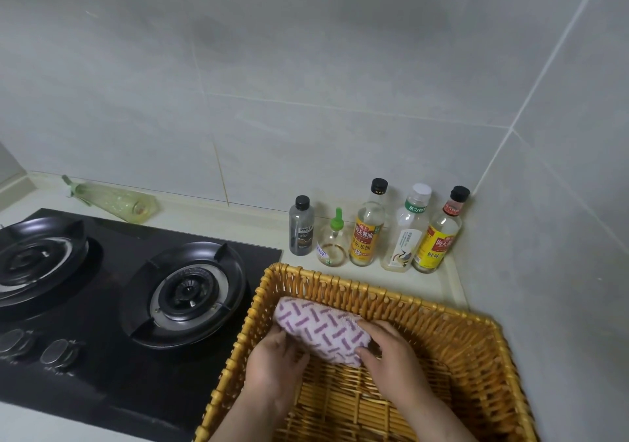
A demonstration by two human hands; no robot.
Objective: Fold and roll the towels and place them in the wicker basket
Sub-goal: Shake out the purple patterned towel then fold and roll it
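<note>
Wicker basket point(469, 356) fills the bottom of the view, both forearms point(439, 411) reaching in over its near side. Left grip point(272, 363) and right grip point(388, 346) are each curled round one end of the rolled towel point(320, 327), which sits between them, close to the basket's far wall just beyond both grips. Looks like the set-down: keep both ends squeezed till the roll is snug against that wall, loose edge underneath so it won't unroll, then release. Can't tell if the roll is touching the basket floor yet, or where its loose edge is. Basket's near side is cut off, and there's a dark bit point(375, 349) beside the right grip I can't make out
</note>
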